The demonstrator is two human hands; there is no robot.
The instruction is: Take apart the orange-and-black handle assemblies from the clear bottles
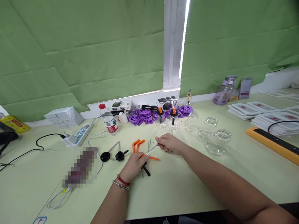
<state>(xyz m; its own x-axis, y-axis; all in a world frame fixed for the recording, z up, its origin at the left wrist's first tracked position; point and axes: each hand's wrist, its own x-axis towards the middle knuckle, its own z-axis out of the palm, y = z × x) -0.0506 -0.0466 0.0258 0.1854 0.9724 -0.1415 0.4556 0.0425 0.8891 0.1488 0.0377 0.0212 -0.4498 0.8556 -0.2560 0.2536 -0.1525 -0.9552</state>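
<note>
My left hand (135, 165) is closed around a black plastic part (146, 170) with an orange curved piece (153, 158) sticking out to the right. A thin metal rod (152, 149) slants up from this hand to my right hand (169, 143), whose fingertips pinch its upper end. Just behind lie two orange curved pieces (137, 145) and short metal pins (149, 145). Left of the hands, a round black lid (105, 156) and another black lid (120, 156), each with a metal rod, rest on the table. My fingers partly hide the held parts.
Behind the hands stand two small glass jars (173, 124) with black and orange tops, near purple plastic discs (140, 116). Clear glass vessels (213, 146) are on the right. A water bottle (109, 119), a power strip (83, 134) and cables lie left; an orange-black bar (273, 144) lies far right.
</note>
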